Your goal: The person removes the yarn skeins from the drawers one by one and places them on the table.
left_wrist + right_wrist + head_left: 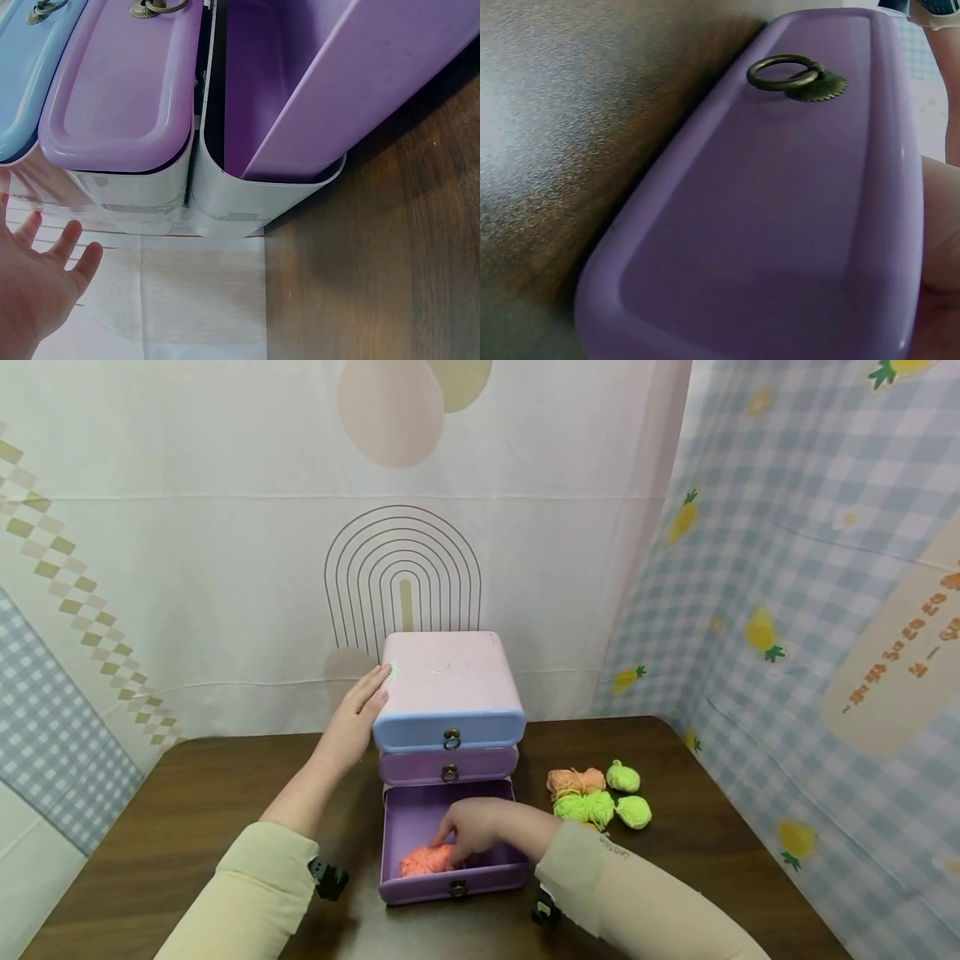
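A small chest of drawers [450,672] with a pink top stands on the table. Its lowest purple drawer [403,822] is pulled out; the blue drawer [412,732] and middle purple drawer [412,766] are closed. My left hand [352,718] rests with extended fingers against the chest's upper left side. Down inside the lowest drawer, my right hand [476,827] pinches an orange ball of yarn [423,861] at its right end. In the right wrist view the drawer front [780,195] hides the yarn and most of that hand.
Right of the chest lie an orange yarn ball [588,779] and several green ones, including a larger green yarn ball [585,808]. A patterned cloth [570,568] hangs behind the brown table [225,777].
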The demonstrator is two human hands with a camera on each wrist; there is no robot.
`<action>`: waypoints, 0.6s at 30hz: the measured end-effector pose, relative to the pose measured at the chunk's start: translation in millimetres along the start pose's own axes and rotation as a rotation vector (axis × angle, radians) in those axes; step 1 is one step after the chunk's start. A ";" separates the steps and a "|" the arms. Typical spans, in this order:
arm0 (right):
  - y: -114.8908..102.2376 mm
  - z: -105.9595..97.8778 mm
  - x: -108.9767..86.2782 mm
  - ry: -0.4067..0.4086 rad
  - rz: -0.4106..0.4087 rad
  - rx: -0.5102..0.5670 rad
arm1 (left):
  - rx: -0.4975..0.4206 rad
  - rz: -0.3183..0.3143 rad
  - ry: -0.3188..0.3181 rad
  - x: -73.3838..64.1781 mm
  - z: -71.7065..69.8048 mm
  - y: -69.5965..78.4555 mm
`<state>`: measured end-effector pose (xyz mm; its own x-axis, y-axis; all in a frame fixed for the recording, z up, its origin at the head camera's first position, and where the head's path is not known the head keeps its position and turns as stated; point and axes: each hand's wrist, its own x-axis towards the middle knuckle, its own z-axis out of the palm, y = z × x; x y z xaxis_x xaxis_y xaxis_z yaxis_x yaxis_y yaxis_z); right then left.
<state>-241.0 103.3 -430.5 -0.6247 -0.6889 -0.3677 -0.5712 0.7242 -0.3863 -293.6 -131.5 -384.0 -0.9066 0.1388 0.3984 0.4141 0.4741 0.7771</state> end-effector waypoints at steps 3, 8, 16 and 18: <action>-0.6 1.8 0.0 0.019 -0.009 -0.030 | -0.001 -0.001 0.000 -0.3 0.0 -0.1; 1.2 3.1 -2.1 0.051 -0.025 -0.071 | 0.002 -0.001 0.005 -0.2 0.2 1.2; 11.8 5.8 -4.8 0.079 -0.103 -0.062 | 0.001 -0.003 0.007 -0.6 0.6 0.7; 14.8 5.8 -5.8 0.098 -0.127 -0.062 | 0.001 0.002 0.009 -0.8 0.8 0.1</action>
<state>-242.8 117.8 -438.9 -0.5929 -0.7705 -0.2340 -0.6783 0.6345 -0.3705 -293.0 -130.8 -384.6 -0.9052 0.1317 0.4040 0.4154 0.4743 0.7762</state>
